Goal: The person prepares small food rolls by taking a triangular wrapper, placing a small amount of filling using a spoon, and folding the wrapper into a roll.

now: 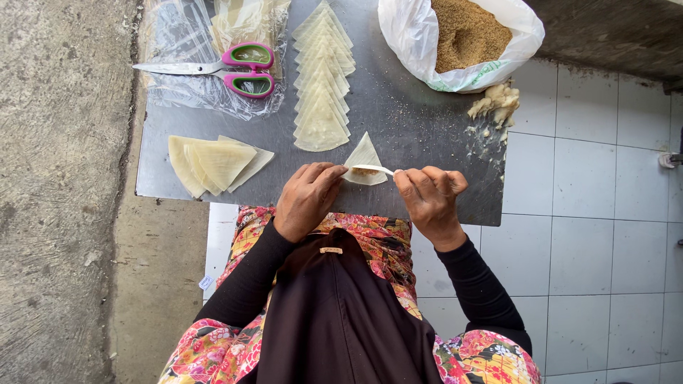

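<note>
Both hands (307, 199) (430, 201) on pastry wrapper (365, 158)

The metal board (427, 121) is dull grey, speckled with pale crumbs. On it, the scissors (238, 69) have pink handles lined green, and the pastry sheets (322, 85) are pale cream. At the board's far corner, a white bag (455, 43) holds tan-brown filling. Below the board, black sleeves (484, 291) lie over a pink, red and yellow floral dress (370, 242).

1 scissors (213, 68), 1 bag (413, 32), 2 hands (307, 198).
</note>
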